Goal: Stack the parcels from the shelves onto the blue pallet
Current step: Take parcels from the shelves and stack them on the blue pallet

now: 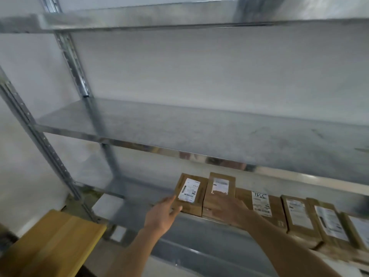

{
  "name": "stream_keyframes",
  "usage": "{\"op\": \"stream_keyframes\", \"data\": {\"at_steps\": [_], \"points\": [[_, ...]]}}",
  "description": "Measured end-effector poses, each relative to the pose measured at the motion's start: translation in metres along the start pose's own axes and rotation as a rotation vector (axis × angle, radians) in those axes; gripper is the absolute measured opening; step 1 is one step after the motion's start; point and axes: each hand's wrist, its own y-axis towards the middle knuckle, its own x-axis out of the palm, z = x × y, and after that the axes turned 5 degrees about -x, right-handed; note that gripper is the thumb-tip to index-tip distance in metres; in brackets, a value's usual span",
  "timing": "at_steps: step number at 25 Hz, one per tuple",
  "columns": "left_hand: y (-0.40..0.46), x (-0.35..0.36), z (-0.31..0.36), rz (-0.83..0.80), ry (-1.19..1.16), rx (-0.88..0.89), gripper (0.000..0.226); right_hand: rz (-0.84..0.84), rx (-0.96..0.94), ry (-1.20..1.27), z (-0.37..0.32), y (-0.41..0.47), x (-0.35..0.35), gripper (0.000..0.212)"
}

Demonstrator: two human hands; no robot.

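Observation:
Several brown cardboard parcels with white labels lie in a row on a lower metal shelf [139,198]. My left hand [163,213] touches the near left corner of the leftmost parcel [190,193], fingers fairly straight. My right hand [229,209] lies on top of the second parcel [219,188], fingers spread over its near end. Further right sit a parcel with handwriting on its label [261,204] and more parcels [299,216]. The blue pallet is not in view.
The metal rack has a bare middle shelf [199,126] and an upper shelf [139,19], with upright posts [40,136] on the left. A wooden board [50,246] sits at the lower left. A white wall stands behind.

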Motion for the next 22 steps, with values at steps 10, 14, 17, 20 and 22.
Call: {"op": "stream_keyframes", "data": {"at_steps": [10, 14, 17, 20, 22], "points": [[0.098, 0.067, -0.041, -0.046, -0.066, 0.072, 0.055, 0.02, 0.089, 0.013, 0.022, 0.079, 0.045, 0.065], [0.139, 0.099, -0.068, -0.117, -0.121, 0.114, 0.056, 0.055, 0.136, 0.024, 0.021, 0.103, 0.051, 0.065], [0.162, 0.116, -0.074, -0.176, -0.21, 0.136, 0.063, 0.031, 0.154, -0.005, 0.022, 0.121, 0.056, 0.065], [0.179, 0.131, -0.078, -0.226, -0.253, 0.172, 0.079, 0.016, 0.174, -0.016, 0.022, 0.131, 0.058, 0.067], [0.187, 0.138, -0.082, -0.261, -0.301, 0.174, 0.09, 0.007, 0.177, -0.026, 0.024, 0.137, 0.059, 0.068]]}}
